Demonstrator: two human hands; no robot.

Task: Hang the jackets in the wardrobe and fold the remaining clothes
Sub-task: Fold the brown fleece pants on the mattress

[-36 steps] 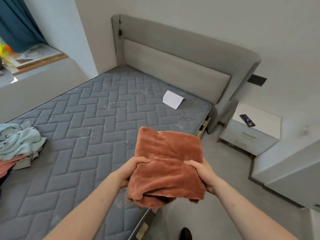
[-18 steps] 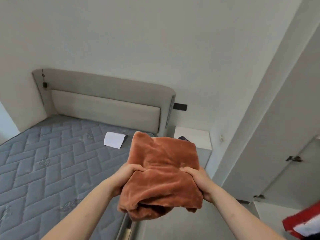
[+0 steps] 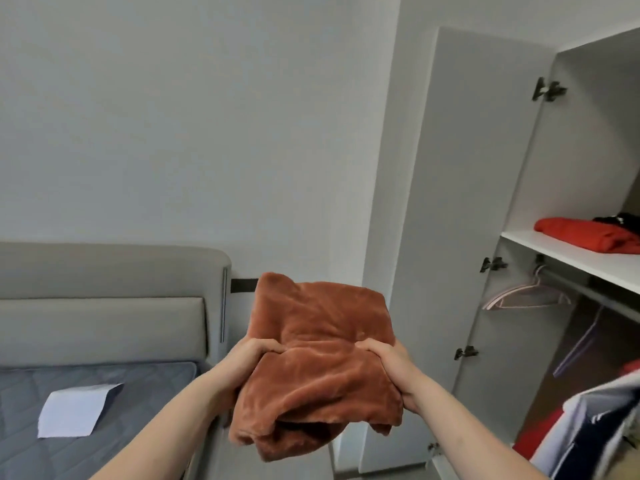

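A: Status?
B: Fold done, I'd say. Fleece [image 3: 320, 362] is a folded bundle held mid-air between bed [image 3: 97, 386] and wardrobe [image 3: 519, 188]. Left hand [image 3: 252, 356] and right hand [image 3: 388, 358] each clamp a side, thumbs pressed on top, other fingers hidden under it.
A: Next?
B: Probably stow it. Shelf [image 3: 568, 252] has bare space left of the red top [image 3: 588, 233]. Needs a lift and reach right; keep both grips tight so it doesn't unfold.

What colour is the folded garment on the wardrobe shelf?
Red folded garment, clearest in the head view.
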